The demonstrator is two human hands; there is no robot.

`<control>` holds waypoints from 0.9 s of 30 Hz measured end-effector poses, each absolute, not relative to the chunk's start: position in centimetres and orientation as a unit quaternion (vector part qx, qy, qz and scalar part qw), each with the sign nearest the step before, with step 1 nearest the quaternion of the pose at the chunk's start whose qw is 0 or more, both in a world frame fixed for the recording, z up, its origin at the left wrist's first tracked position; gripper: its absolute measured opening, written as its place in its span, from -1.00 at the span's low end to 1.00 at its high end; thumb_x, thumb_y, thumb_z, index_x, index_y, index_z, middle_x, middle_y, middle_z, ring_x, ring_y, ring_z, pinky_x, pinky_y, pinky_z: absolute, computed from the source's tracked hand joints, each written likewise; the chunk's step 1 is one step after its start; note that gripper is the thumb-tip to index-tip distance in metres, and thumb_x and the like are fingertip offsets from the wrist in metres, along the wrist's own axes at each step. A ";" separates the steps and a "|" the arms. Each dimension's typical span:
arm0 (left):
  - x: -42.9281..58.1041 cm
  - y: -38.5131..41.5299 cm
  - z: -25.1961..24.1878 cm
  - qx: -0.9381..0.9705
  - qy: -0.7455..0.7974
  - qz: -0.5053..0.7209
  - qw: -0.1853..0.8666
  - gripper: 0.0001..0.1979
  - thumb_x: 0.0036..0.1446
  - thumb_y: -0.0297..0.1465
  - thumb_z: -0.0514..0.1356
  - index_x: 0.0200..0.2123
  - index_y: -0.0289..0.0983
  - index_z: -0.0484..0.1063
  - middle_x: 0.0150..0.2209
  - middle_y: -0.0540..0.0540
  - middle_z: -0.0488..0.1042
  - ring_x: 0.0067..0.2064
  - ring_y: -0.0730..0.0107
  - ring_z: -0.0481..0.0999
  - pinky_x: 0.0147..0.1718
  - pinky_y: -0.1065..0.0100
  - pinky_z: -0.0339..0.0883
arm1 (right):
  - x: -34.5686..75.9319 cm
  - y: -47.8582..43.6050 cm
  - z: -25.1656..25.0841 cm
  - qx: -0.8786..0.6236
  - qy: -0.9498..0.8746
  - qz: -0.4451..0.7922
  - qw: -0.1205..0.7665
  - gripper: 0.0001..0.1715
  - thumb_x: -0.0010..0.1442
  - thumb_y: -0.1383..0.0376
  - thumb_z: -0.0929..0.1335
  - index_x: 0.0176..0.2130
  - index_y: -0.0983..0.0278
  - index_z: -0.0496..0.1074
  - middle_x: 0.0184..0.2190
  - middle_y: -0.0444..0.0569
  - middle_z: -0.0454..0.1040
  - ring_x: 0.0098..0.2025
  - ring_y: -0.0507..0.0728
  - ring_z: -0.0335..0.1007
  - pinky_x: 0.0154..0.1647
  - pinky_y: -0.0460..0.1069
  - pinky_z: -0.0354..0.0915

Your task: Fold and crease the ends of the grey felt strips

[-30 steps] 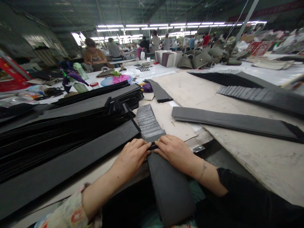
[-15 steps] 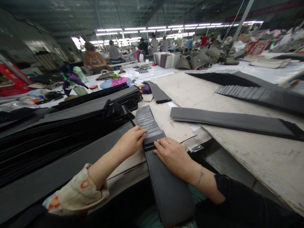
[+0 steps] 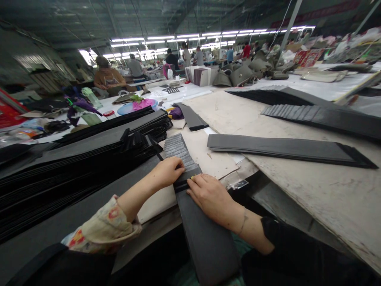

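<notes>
A stack of long dark grey panels (image 3: pixel 206 242) runs away from me, its far end fanned out in pale, staggered edges (image 3: pixel 178 149). Black bands (image 3: pixel 182 186) cross it between my hands. My left hand (image 3: pixel 168 171) is closed, fingertips curled down at the panels' left side; a short end of a black strip (image 3: pixel 160 157) shows behind it, and its fingertips are partly hidden. My right hand (image 3: pixel 210 196) presses its close-set fingers on the panels by the bands. Something small and yellowish shows at its fingertips; I cannot tell what its thumb holds.
Tall piles of black-edged panels (image 3: pixel 80 171) fill the left side. Further grey panels (image 3: pixel 276 149) lie on the pale board (image 3: pixel 312 180) at right, beside a gap at the table edge. A blue basin (image 3: pixel 125 109), bags (image 3: pixel 244 73) and seated co-workers (image 3: pixel 108 77) are beyond.
My left hand has rolled inward over the panels' edge, its fingers curling further down. Less of the black strip shows behind it. My right hand stays at the bands; the view has shifted slightly.
</notes>
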State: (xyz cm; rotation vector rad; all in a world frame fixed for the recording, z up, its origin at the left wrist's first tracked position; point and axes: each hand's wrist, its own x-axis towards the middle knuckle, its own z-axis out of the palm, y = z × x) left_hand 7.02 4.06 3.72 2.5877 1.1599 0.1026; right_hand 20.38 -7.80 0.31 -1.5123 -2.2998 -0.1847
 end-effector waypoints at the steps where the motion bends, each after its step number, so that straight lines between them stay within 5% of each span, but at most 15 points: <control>1: 7.2 4.1 4.0 0.895 0.413 0.022 0.165 -0.85 0.02 -0.37 0.01 -0.44 -0.28 0.34 -0.46 -0.03 0.39 -0.38 0.35 0.37 -0.40 0.38 0.20 | 20.4 -7.8 0.3 -0.538 -0.818 -0.066 0.192 -0.76 0.22 0.28 0.18 -0.21 0.36 0.32 -0.34 0.02 0.33 -0.25 0.15 0.24 -0.21 0.05 0.23; 9: 8.3 4.6 4.3 0.862 0.423 -0.024 0.280 -0.63 -0.03 -0.14 0.02 -0.33 -0.32 0.36 -0.45 -0.03 0.40 -0.37 0.33 0.37 -0.41 0.39 0.20 | 20.5 -8.0 0.0 -0.538 -0.813 -0.056 0.217 -0.71 0.24 0.28 0.14 -0.17 0.39 0.32 -0.29 0.07 0.35 -0.16 0.16 0.25 -0.12 0.07 0.22; 18: 8.4 3.9 4.3 0.852 0.394 -0.062 0.340 -0.57 -0.18 -0.36 0.14 -0.15 -0.33 0.28 -0.28 -0.05 0.43 -0.22 0.28 0.40 -0.27 0.35 0.26 | 20.7 -9.1 0.4 -0.523 -0.817 -0.015 0.244 -0.72 0.22 0.28 0.18 -0.13 0.36 0.32 -0.21 0.06 0.37 -0.11 0.15 0.25 -0.06 0.07 0.21; 27: 8.9 3.0 3.0 0.893 0.370 0.033 0.253 -0.68 -0.10 -0.43 0.12 -0.20 -0.33 0.36 -0.21 -0.11 0.42 -0.13 0.27 0.38 -0.10 0.28 0.24 | 20.4 -9.3 0.1 -0.534 -0.813 -0.004 0.233 -0.71 0.23 0.28 0.16 -0.13 0.38 0.31 -0.23 0.07 0.35 -0.12 0.16 0.24 -0.08 0.07 0.23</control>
